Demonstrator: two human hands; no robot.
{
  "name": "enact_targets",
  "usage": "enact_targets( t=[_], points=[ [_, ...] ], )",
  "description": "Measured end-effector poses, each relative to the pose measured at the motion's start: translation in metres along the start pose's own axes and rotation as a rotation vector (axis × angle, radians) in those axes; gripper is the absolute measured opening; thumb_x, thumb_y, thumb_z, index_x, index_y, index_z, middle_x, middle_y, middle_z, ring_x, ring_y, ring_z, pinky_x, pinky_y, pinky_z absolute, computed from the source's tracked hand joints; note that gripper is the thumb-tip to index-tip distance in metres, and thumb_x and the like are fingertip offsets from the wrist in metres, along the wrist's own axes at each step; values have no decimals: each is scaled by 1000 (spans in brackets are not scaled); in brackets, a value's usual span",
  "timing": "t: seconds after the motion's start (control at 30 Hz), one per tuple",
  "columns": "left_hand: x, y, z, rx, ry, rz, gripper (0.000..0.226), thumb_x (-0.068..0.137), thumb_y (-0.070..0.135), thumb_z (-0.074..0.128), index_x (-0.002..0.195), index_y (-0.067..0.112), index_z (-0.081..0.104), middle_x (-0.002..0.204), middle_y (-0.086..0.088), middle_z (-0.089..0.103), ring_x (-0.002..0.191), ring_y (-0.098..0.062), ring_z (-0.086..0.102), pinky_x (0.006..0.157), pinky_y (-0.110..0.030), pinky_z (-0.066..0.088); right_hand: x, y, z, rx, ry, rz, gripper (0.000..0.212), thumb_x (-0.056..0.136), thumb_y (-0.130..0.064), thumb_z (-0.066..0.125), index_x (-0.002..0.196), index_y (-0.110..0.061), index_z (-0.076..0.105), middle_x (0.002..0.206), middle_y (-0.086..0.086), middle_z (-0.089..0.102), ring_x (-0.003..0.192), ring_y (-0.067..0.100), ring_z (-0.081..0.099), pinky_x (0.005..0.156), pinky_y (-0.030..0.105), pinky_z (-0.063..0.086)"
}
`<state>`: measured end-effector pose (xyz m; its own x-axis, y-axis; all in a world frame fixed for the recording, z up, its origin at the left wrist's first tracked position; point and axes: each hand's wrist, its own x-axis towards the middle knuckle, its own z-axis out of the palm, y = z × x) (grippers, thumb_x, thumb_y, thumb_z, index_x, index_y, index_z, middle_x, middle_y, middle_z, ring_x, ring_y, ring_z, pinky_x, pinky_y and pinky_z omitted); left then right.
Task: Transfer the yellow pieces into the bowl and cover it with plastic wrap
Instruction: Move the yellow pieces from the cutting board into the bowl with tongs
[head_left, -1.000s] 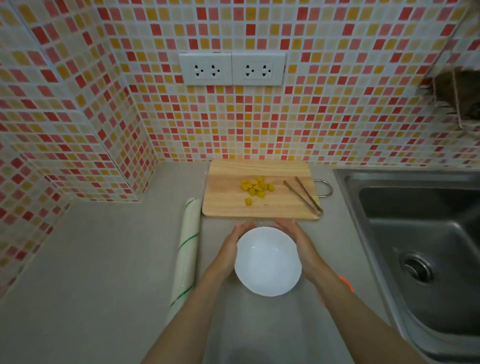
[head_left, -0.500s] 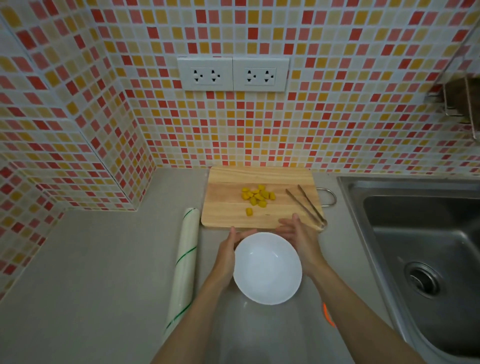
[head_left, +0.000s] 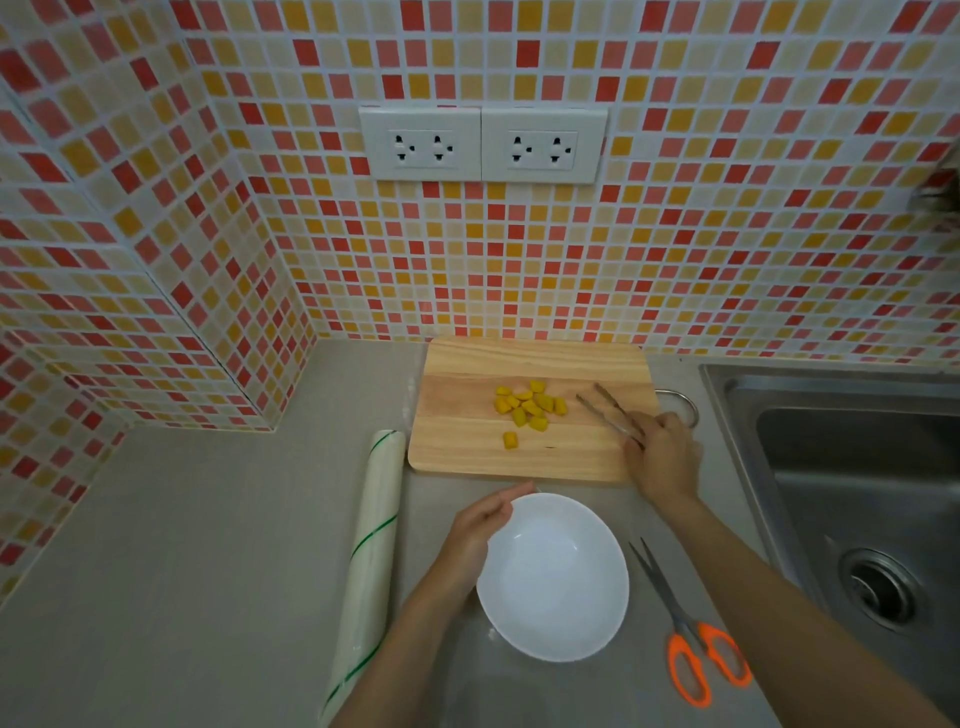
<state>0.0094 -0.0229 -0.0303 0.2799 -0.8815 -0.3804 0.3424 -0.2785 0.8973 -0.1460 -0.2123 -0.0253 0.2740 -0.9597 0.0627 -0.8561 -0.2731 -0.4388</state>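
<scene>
On the grey bench (head_left: 182, 545), the left stretch from the tiled corner to the roll of plastic wrap (head_left: 371, 561) lies bare. The roll lies lengthwise, its far end just beside the near left corner of the wooden cutting board (head_left: 467, 452), its near end running off toward the bench's front edge.

The left hand (head_left: 480, 535) rests with its fingers loosely curved and open against the left rim of the white bowl (head_left: 553, 577), which stands empty just in front of the board's near edge, a narrow strip of bench between them.

The board sits against the back wall. The yellow pieces (head_left: 527, 408) lie clustered at its middle, one piece apart toward the near edge.

The right hand (head_left: 662, 457) lies over the board's near right corner, its fingers closed round the hinge end of the metal tongs (head_left: 605, 410), whose tips point toward the pieces without touching them.

Orange-handled scissors (head_left: 685, 634) lie just right of the bowl, under the right forearm, near the sink (head_left: 857, 493) edge, leaving little free bench on that side.
</scene>
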Motion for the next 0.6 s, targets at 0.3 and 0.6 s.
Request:
enact_targets(
  t=[0.3,0.6],
  points=[
    [-1,4,1,-16,34,36,28,93,7,45,113,11,65,103,4,73,97,-12,67,85,-23,52,7,-15,16,65,-119,-261,39,83,-15,62,122,-13,59,96,19,55,91,37,54,81,40,43],
    [-5,9,5,-36,74,25,27,94,7,46,109,13,67,103,0,72,95,-16,66,89,-34,51,-8,-15,5,274,-111,-210,35,84,-3,59,117,-13,64,85,6,46,80,22,51,68,18,30]
  ],
)
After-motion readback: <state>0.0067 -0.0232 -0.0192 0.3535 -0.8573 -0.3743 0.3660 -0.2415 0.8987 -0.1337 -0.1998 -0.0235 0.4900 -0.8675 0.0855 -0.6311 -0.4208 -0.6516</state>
